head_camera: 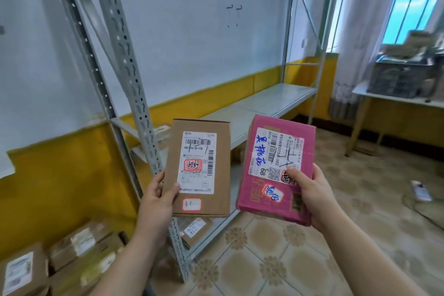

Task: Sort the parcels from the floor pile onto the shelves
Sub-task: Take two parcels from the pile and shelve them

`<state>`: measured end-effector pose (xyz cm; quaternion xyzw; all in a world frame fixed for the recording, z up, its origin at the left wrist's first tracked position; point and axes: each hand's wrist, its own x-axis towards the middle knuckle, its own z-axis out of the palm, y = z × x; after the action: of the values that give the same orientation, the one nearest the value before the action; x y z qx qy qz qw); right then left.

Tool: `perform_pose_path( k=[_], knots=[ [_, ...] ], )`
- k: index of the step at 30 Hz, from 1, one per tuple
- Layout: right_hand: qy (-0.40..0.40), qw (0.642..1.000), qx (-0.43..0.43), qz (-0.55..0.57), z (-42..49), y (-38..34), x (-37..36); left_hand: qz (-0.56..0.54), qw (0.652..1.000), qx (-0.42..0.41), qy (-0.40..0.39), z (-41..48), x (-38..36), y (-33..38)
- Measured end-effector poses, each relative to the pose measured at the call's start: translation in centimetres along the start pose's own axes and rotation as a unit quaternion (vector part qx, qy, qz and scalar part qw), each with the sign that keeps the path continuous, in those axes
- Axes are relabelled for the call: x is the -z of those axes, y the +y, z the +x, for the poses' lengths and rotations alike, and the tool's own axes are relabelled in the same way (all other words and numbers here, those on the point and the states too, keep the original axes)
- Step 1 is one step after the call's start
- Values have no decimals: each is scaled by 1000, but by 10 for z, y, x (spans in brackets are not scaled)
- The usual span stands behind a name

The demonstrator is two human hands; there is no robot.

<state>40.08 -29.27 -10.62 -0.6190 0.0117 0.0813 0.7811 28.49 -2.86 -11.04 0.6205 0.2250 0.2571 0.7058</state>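
Note:
My left hand [158,197] grips a brown cardboard parcel [219,151] by its lower left edge, thumb on the white shipping label. My right hand [310,190] grips a pink parcel [254,190] by its lower right side, thumb on its label. Both parcels are held up side by side, labels facing me, in front of the grey metal shelving [269,101]. More brown parcels [81,245] lie low at the bottom left.
A perforated grey shelf upright [125,60] stands just left of the brown parcel. Small boxes [194,228] sit on the lowest shelf. A table with crates and boxes [398,77] stands at the right by the window. A flat object lies on the tiled floor [348,175] at far right.

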Motion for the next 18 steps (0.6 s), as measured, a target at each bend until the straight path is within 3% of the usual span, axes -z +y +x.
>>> perform_pose_path(
  k=[11,18],
  knots=[
    [28,998,47,-43,115,-81,178,-12,999,-4,-48,21,-244,-28],
    [19,998,43,-52,198,-104,211,-14,999,-1,-32,60,-314,-35]
  ],
)
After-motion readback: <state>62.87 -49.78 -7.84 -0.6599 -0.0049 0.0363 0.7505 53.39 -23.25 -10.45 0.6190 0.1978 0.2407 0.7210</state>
